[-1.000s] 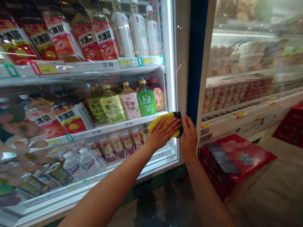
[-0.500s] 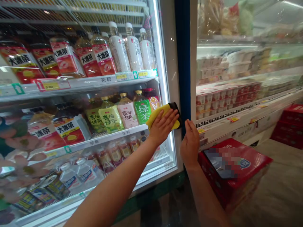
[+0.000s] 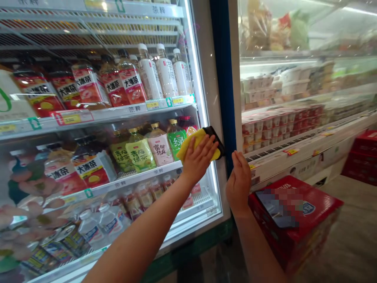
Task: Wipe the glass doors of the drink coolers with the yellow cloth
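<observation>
My left hand (image 3: 198, 158) lies over a yellow cloth (image 3: 190, 145) with a black edge, pressing it against the right side of the glass fridge door (image 3: 165, 177). Its fingers are spread over the cloth and point up and to the right. Lower on the right, my right hand (image 3: 239, 184) is raised beside the fridge's frame and the dark blue strip (image 3: 225, 86). The fingers of that hand are stretched out and close together, with nothing seen in them. I cannot tell whether it touches the frame. Behind the cloth, a green tea bottle (image 3: 176, 137) is partly hidden.
Several rows of bottled drinks (image 3: 131, 82) stand on shelves behind the glass. To the right, an open chiller (image 3: 277, 122) holds packed cups. A red carton (image 3: 321, 196) stands below it with a phone (image 3: 272, 208) on top. Another red carton (image 3: 361, 157) is farther right.
The cloth under my left hand has shifted slightly up and left over the glass, covering more of the green tea bottle. My view has tilted up a little. My right hand stays near the frame.
</observation>
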Demonstrator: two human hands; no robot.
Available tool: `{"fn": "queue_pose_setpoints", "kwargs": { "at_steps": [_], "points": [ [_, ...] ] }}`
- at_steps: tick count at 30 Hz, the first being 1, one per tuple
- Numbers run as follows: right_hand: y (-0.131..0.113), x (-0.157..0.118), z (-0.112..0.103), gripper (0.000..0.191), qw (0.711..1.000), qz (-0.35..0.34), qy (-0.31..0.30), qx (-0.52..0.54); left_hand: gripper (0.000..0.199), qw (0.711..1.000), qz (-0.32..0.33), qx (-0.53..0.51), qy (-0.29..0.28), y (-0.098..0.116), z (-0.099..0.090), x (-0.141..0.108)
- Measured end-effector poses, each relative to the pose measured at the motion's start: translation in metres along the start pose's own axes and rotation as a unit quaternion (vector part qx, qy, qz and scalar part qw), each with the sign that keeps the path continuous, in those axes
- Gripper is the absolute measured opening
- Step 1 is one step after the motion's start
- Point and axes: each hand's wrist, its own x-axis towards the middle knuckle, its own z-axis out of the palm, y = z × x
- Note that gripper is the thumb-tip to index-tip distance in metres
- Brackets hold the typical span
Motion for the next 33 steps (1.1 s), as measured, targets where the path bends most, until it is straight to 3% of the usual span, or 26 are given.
{"fn": "queue_pose_setpoints", "kwargs": {
  "at_steps": [4, 7, 11, 13, 16, 20, 24, 26, 29, 33],
  "points": [
    [0.000, 0.002, 0.000, 0.055, 1.000, 0.004, -0.013, 0.004, 0.064, 0.999, 0.039, 0.008, 0.009, 0.007, 0.005, -0.023],
    [0.002, 0.001, 0.002, 0.054, 1.000, 0.007, -0.016, 0.005, 0.059, 0.997, 0.083, 0.007, 0.004, 0.005, 0.009, -0.012],
    [0.003, -0.003, 0.005, 0.056, 1.000, 0.009, -0.017, 0.003, 0.062, 0.999, 0.023, 0.019, 0.022, -0.005, 0.003, 0.013],
    [0.002, -0.005, 0.006, 0.056, 1.000, 0.011, -0.021, 0.003, 0.061, 0.998, -0.009, 0.041, 0.046, -0.005, 0.001, 0.011],
    [-0.001, -0.003, 0.007, 0.056, 1.000, 0.010, -0.026, 0.006, 0.050, 0.996, -0.006, 0.056, 0.065, 0.001, 0.004, 0.004],
    [-0.007, 0.004, 0.006, 0.055, 1.000, 0.014, -0.017, 0.009, 0.039, 0.998, -0.001, 0.033, 0.046, -0.002, 0.004, 0.022],
    [-0.016, 0.012, 0.003, 0.055, 1.000, 0.020, -0.003, 0.013, 0.048, 0.998, -0.064, 0.010, 0.024, -0.022, -0.017, 0.023],
    [-0.021, 0.015, -0.001, 0.053, 1.000, 0.025, 0.002, 0.020, 0.060, 0.998, -0.053, 0.016, 0.021, -0.031, -0.028, 0.003],
    [-0.029, 0.021, -0.004, 0.048, 0.998, 0.026, -0.005, 0.050, 0.060, 0.999, 0.006, 0.039, 0.019, -0.036, -0.031, -0.021],
    [-0.033, 0.037, 0.012, 0.042, 0.990, 0.048, -0.017, 0.130, 0.063, 0.999, 0.018, 0.046, 0.015, -0.028, -0.020, -0.001]
  ]
}}
